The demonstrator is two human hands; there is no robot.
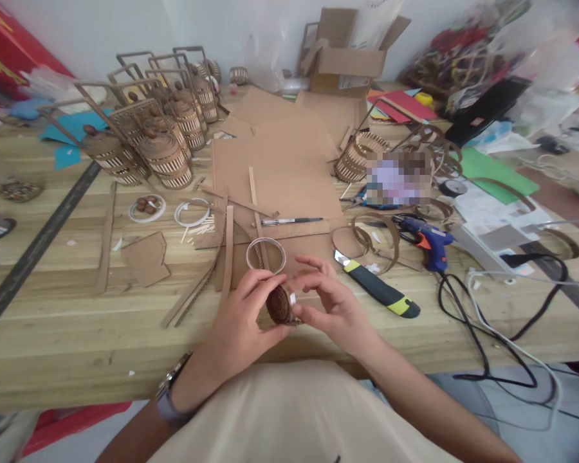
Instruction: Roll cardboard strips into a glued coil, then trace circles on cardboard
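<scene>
Close to the table's front edge, my left hand (244, 315) grips a small round brown coil (277, 303), which looks like wound cardboard strip, between thumb and fingers. A small white piece (293, 299) shows on the coil's right side. There my right hand (332, 305) closes on the coil with its thumb and bent fingers; its upper fingers stand a little off. Just beyond the hands lies a pale ring (266, 256) on brown cardboard (280, 173). Nearest to my right hand is a black and yellow utility knife (379, 286), its blade pointing up-left.
A blue glue gun (429, 241) with a looping black cord (444, 321) is at right. A pen (292, 221) and cardboard strips (229, 247) lie ahead. Several lidded, handled slatted baskets (166, 157) stand back left; another slatted basket (361, 157) stands right. Brown balls (146, 204) sit inside a ring.
</scene>
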